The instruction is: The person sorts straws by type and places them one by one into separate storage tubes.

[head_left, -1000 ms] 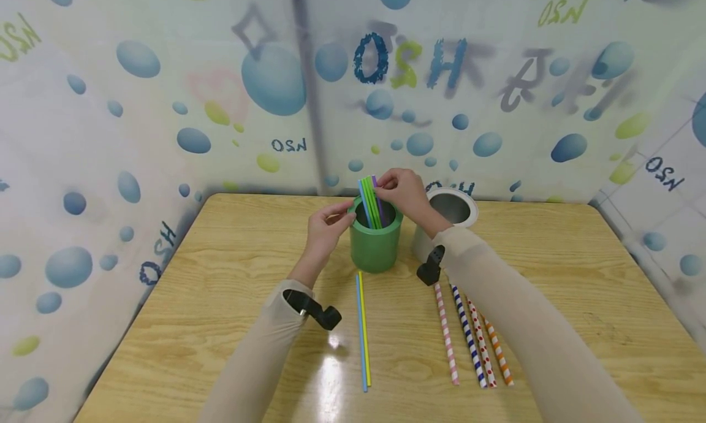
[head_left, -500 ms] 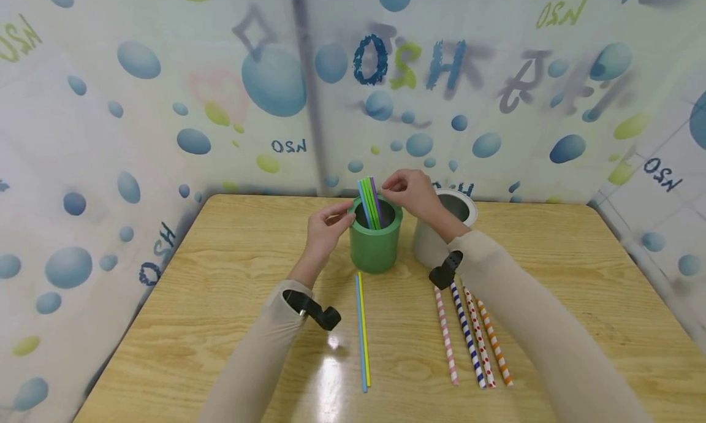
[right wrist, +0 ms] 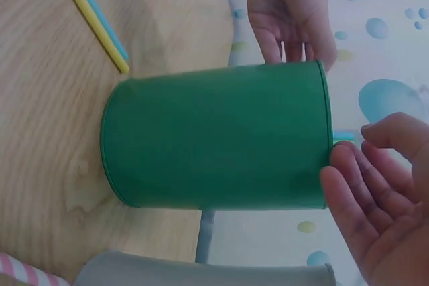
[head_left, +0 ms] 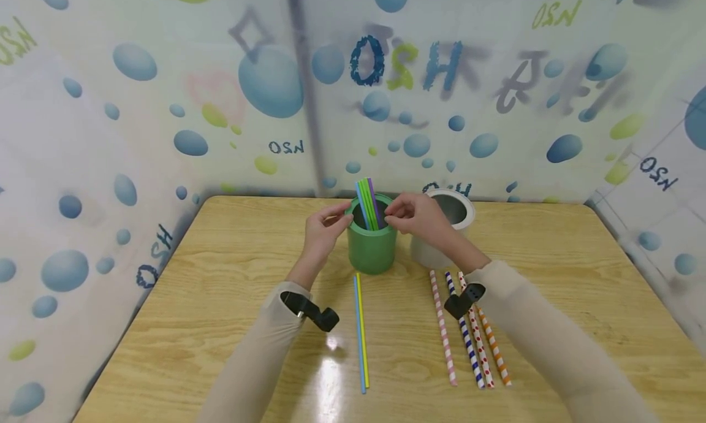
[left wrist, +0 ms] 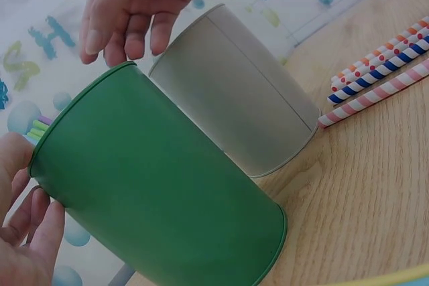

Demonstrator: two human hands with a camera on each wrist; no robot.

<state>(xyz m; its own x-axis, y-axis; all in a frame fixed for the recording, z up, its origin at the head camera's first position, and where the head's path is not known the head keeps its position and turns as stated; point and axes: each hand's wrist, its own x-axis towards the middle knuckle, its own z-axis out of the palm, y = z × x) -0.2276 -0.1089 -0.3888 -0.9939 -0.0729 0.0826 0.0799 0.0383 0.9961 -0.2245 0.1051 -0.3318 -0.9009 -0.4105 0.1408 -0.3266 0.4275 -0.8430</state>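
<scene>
The green cup (head_left: 372,254) stands upright near the back of the table, with several plain straws (head_left: 365,205) in blue, green and purple leaning inside it. My left hand (head_left: 322,232) holds the cup's left rim, thumb at the edge and fingers against the outer wall. Opposite it, my right hand (head_left: 421,217) is at the right rim, its fingers loosely bent. In the right wrist view no straw lies in the right hand (right wrist: 389,192); its fingertips are right at the rim and the thumb stands apart.
A grey-white cup (head_left: 426,251) stands just right of the green one, partly behind my right forearm. Several patterned straws, including a pink-striped straw (head_left: 443,331), lie on the table (head_left: 220,306) in front of it. A blue straw and a yellow straw (head_left: 362,331) lie before the green cup.
My right hand has let go of the purple straw, drawn back to the right, then come down to the green cup's right rim. The left hand keeps its place.
</scene>
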